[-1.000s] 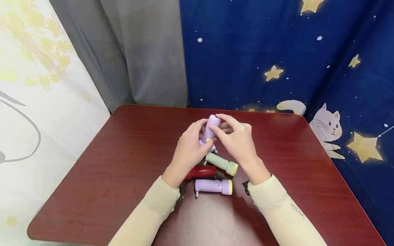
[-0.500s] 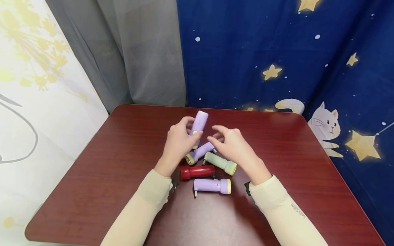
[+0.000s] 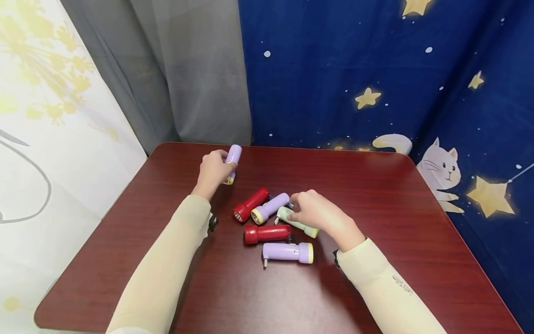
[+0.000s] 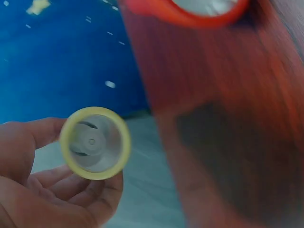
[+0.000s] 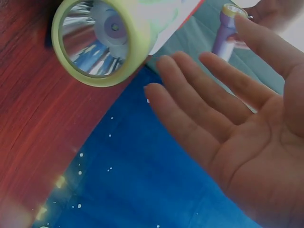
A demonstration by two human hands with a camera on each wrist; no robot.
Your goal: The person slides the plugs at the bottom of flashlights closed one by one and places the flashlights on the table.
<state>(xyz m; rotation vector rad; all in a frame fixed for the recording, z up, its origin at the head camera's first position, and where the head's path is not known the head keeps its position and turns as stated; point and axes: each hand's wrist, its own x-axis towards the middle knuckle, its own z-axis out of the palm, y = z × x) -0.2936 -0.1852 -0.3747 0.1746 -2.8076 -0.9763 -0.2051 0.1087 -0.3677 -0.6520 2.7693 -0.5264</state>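
Apparently, your left hand (image 3: 211, 170) is gripping just one purple flashlight (image 3: 235, 154) toward the table's (image 3: 375, 195) far left, while your right hand (image 3: 318, 211) is hovering loose and empty by the green flashlight (image 3: 303, 226), one of five left lying unheld.

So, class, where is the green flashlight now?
In the head view, the green flashlight lies just right of centre, partly hidden by the right hand, a purple flashlight to its left.
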